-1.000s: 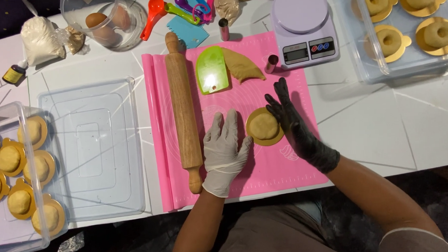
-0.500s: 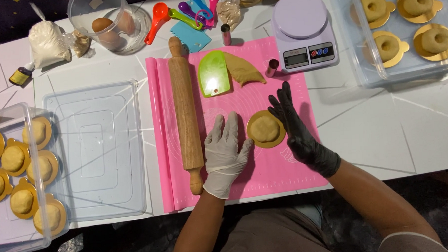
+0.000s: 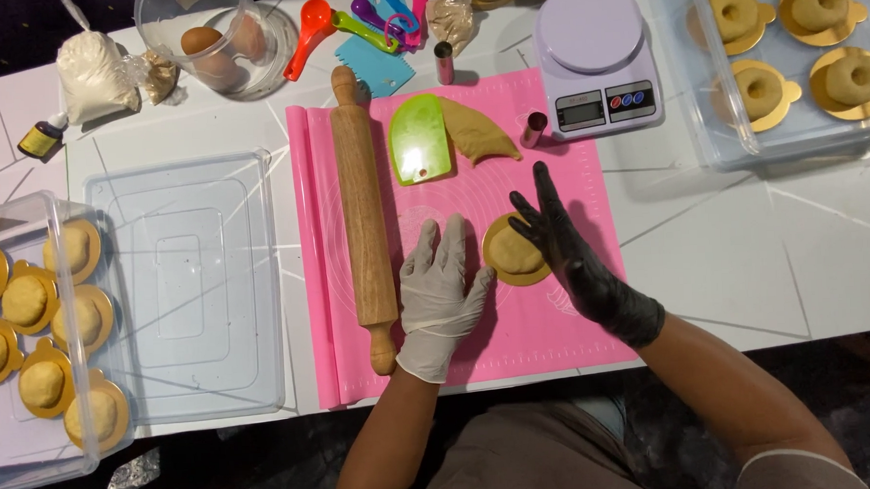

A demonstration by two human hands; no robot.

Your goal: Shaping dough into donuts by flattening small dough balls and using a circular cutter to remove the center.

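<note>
Item: dough round (image 3: pixel 515 251) on gold disc, mid pink mat (image 3: pixel 563 317). We cup it, shaping step, left hand (image 3: pixel 443 292) and right hand (image 3: pixel 570 249) open-fingered at its sides, clamping nothing. Rolling pin (image 3: pixel 363 199) lies beside. Next move needs gentle, even pressing.

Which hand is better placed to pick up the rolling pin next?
Left, probably. The left hand, in a white glove, lies flat on the pink mat right beside the rolling pin. The right hand, black-gloved, is farther away, touching the dough round.
</note>
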